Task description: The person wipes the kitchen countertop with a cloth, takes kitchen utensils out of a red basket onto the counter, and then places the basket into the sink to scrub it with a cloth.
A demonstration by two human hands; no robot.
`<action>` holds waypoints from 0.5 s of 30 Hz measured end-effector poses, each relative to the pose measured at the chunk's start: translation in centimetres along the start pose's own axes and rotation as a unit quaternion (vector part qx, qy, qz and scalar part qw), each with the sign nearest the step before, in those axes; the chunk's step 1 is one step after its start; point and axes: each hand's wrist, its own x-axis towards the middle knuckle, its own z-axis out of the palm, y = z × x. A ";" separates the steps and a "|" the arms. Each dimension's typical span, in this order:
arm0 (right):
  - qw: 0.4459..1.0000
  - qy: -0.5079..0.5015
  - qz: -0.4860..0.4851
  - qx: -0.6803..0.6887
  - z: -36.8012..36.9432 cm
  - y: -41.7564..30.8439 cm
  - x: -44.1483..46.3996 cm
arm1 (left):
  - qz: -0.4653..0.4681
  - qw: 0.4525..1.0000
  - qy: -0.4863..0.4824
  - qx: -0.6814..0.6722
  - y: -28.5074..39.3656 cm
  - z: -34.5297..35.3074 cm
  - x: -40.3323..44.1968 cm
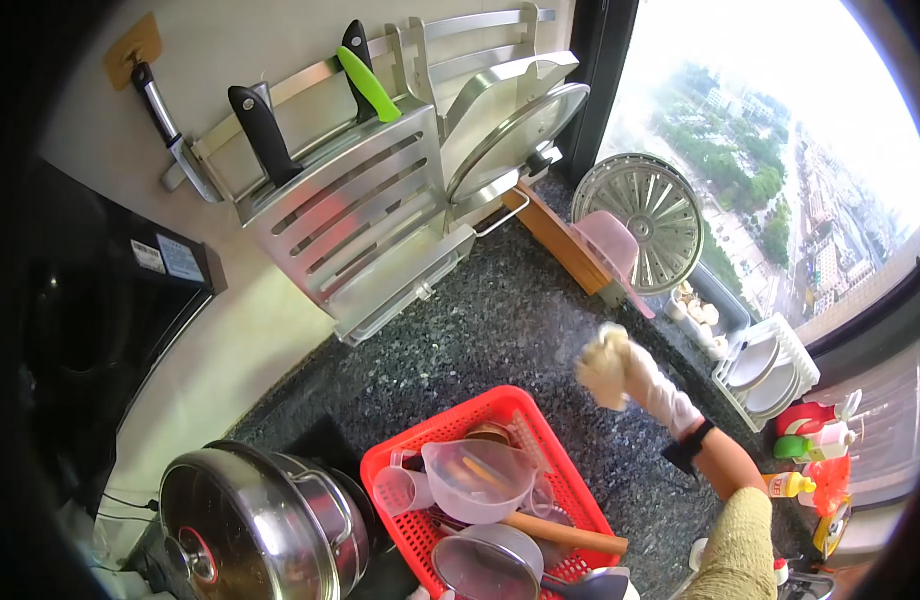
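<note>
My right hand (648, 382), in a white glove, is closed around a crumpled beige cloth (604, 368) over the dark speckled counter (420, 350). The cloth is slightly blurred. A black band circles the wrist below a yellowish sleeve. To the left of this hand stands a red basket (435, 422) holding a clear plastic bowl (480, 478), a measuring cup (403, 488), a strainer (485, 568) and a wooden-handled tool (565, 533). A small pale shape at the basket's bottom edge may be my left hand (418, 593); its fingers cannot be made out.
A large steel pot (250, 525) stands lower left. Against the wall are a knife rack (350, 200) and a glass lid (515, 145). A wooden board (555, 240), pink container (608, 245) and round metal rack (640, 220) lean near the window. Plates (775, 390) and bottles (785, 485) are right.
</note>
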 end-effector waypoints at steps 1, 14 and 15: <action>0.996 0.067 -0.035 -0.036 6.2 -0.3 1.0 | -0.011 1.000 -0.001 -0.003 0.1 0.1 0.0; 0.410 0.197 -0.085 -0.887 0.0 9.1 14.7 | -0.075 0.997 -0.023 0.010 2.5 -0.2 -0.5; 0.419 0.215 -0.046 -0.881 0.6 10.8 15.4 | -0.083 0.996 -0.024 0.010 2.7 -0.3 -0.2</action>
